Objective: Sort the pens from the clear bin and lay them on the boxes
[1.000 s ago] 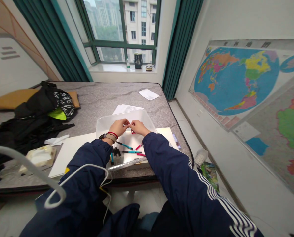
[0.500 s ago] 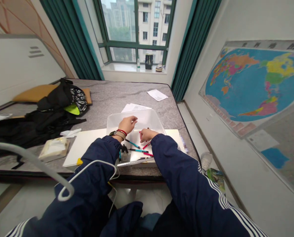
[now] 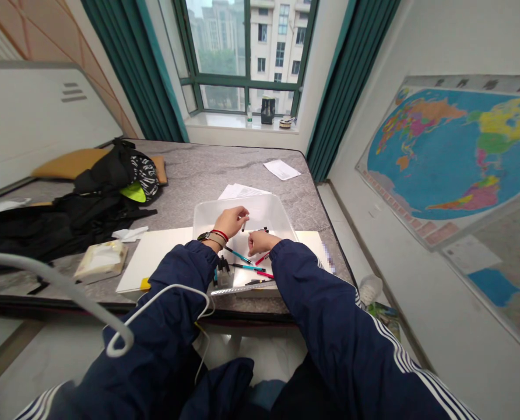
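A clear plastic bin (image 3: pixel 266 207) stands in front of me with several pens in it. My left hand (image 3: pixel 232 221), wearing a watch and red and tan bands, is inside it. Its fingers pinch a short, pale pen-like thing (image 3: pixel 243 226). Close by on the right, my right hand (image 3: pixel 262 242) is curled shut; what its fingers hold is hidden. Below the hands lie a blue pen (image 3: pixel 239 255), a second blue pen (image 3: pixel 248 268) and a red pen (image 3: pixel 262 258). Several black pens (image 3: pixel 224 265) stand bunched in a small clear holder at the bin's near left.
A ruler (image 3: pixel 238 289) lies along the bin's near edge. White boards or sheets (image 3: pixel 140 256) extend under the bin. A tissue pack (image 3: pixel 101 261) and black bags (image 3: pixel 106 175) lie to the left, papers (image 3: pixel 281 170) farther back. A white cable (image 3: pixel 168 287) loops over my left sleeve.
The view has shifted slightly, moving everything a little to the right. The pale pen-like thing now shows below my left fingers. Both hands stay inside the bin.
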The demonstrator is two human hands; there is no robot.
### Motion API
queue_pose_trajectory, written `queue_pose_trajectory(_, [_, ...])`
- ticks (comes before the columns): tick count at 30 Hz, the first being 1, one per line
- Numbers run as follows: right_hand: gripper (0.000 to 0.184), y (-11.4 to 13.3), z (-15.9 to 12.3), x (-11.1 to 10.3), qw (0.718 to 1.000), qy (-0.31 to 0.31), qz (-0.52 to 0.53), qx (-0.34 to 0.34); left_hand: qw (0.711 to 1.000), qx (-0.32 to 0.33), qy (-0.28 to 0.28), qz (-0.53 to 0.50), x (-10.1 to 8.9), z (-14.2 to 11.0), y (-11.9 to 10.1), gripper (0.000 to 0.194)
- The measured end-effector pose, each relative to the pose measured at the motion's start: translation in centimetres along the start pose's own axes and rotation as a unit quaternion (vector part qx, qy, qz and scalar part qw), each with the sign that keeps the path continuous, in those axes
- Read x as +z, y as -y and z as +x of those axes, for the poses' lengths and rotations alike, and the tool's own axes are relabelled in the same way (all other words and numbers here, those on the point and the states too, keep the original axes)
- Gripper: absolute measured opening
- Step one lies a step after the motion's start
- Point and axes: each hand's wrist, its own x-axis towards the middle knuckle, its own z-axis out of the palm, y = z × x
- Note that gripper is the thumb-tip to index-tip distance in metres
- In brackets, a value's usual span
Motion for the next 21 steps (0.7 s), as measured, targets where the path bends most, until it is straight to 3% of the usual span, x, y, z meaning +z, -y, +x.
queue_pose_trajectory(5, [0.023, 0.1, -0.6, 0.2, 0.998, 0.057, -0.007, 0.010, 0.994, -0.052, -0.088, -0.043, -0.2, 0.2, 0.1, 0.032])
queue_pose_trajectory(11, [0.033, 1.0, -1.6, 0.5, 0.997, 0.062, -0.045, 0.019, 0.992, -0.060, -0.098, -0.057, -0.7, -0.4, -0.5, 0.039])
queue_pose_trajectory(15, [0.033, 1.0, -1.7, 1.1, 0.996, 0.068, -0.046, 0.022, 0.987, -0.099, -0.124, -0.041, -1.0, -0.6, -0.9, 0.032])
queue_pose_trajectory(21, [0.030, 1.0, -1.8, 1.6, 0.997, 0.047, -0.061, 0.019, 0.983, -0.092, -0.155, -0.043, -1.2, -0.6, -1.2, 0.027])
